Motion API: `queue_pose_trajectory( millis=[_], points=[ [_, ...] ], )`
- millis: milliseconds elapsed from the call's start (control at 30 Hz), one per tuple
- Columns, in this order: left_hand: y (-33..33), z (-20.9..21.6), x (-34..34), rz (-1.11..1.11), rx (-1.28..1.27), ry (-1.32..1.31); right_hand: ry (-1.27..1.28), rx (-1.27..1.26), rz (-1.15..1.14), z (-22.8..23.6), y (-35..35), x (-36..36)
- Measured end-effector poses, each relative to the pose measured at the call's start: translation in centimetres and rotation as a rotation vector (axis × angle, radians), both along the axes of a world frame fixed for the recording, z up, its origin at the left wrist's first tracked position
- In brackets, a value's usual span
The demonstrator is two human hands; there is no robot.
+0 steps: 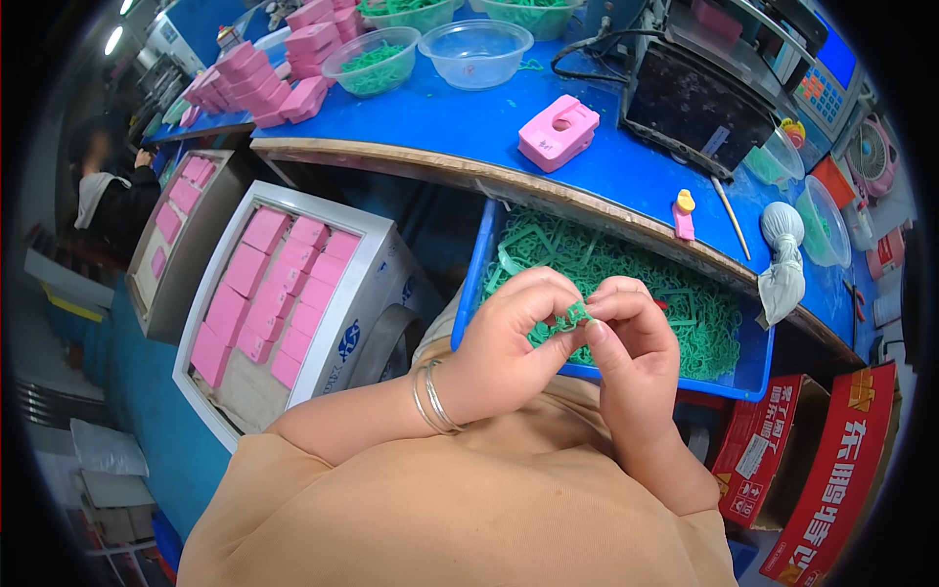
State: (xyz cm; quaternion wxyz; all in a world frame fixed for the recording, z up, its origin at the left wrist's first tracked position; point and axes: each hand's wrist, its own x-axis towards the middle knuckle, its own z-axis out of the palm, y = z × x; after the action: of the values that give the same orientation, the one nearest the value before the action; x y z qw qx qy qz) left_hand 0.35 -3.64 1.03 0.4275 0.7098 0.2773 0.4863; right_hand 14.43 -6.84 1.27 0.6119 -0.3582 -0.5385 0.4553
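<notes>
My left hand (523, 338) and my right hand (634, 342) meet in front of me, both closed, their fingertips pinching one small green molded plastic piece (571, 316). Its exact shape is partly covered by my fingers. Two silver bangles (435, 396) circle my left wrist. Just beneath and beyond my hands lies a blue tray (476, 256) heaped with many thin green molded pieces (685, 338). Past the tray, on the blue bench, sits a pink block with a round hole (558, 134).
Clear plastic bowls (476, 54), some holding green pieces, line the back of the bench. Pink blocks (256, 83) are stacked at far left, more in a white-framed box (269, 284). A black machine (690, 98), wrapped bundle (782, 259) and red cartons (831, 479) stand to the right.
</notes>
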Motion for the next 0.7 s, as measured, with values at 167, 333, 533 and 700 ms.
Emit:
queue_pose_trajectory(
  millis=[167,333,533,700],
  points=[
    [-0.12,0.18,-0.08,0.003,-0.011,-0.012,0.182,-0.118,0.090,0.26,-0.14,0.10],
    [-0.17,0.39,-0.16,-0.002,0.006,0.000,0.232,-0.127,0.139,0.16,-0.02,0.22],
    [-0.05,0.50,-0.29,-0.005,0.037,0.033,0.259,-0.168,0.186,0.07,0.30,0.53],
    [-0.12,0.56,-0.28,0.007,0.040,0.027,0.312,-0.202,0.229,0.31,0.33,0.61]
  ],
)
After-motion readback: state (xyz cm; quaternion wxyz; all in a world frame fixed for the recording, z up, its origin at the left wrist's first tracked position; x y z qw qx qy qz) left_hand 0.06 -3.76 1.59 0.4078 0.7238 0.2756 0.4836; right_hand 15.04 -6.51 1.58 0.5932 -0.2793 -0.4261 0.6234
